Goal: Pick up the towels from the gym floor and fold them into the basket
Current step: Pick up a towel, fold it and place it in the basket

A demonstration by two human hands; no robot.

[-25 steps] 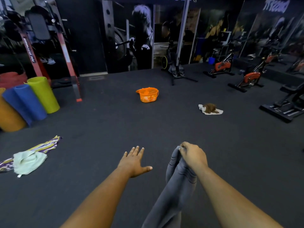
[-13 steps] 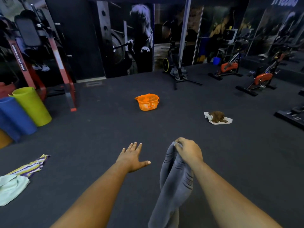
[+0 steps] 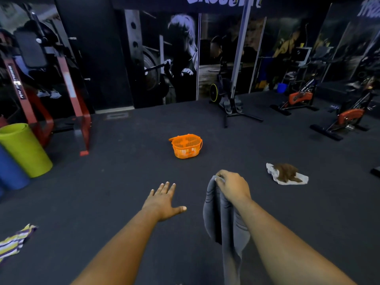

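Observation:
My right hand (image 3: 231,185) grips the top of a grey towel (image 3: 224,227) that hangs down below it in front of me. My left hand (image 3: 163,199) is stretched forward beside it, fingers straight and spread, holding nothing. An orange plastic basket (image 3: 186,146) stands on the dark gym floor ahead of both hands. A brown towel (image 3: 285,171) lies crumpled on top of a white towel (image 3: 273,171) to the right of the basket. At the lower left edge lies a yellow and purple striped towel (image 3: 15,239).
Rolled mats, one yellow-green (image 3: 24,150) and one blue (image 3: 10,171), lean at the left by a red weight rack (image 3: 78,112). A rowing machine (image 3: 232,103) stands behind the basket. Exercise bikes (image 3: 347,118) line the right side.
The view has moved forward toward the basket, which now looks nearer. The striped towel has slid to the lower left edge and the pale green towel has left the view. My hands keep their poses.

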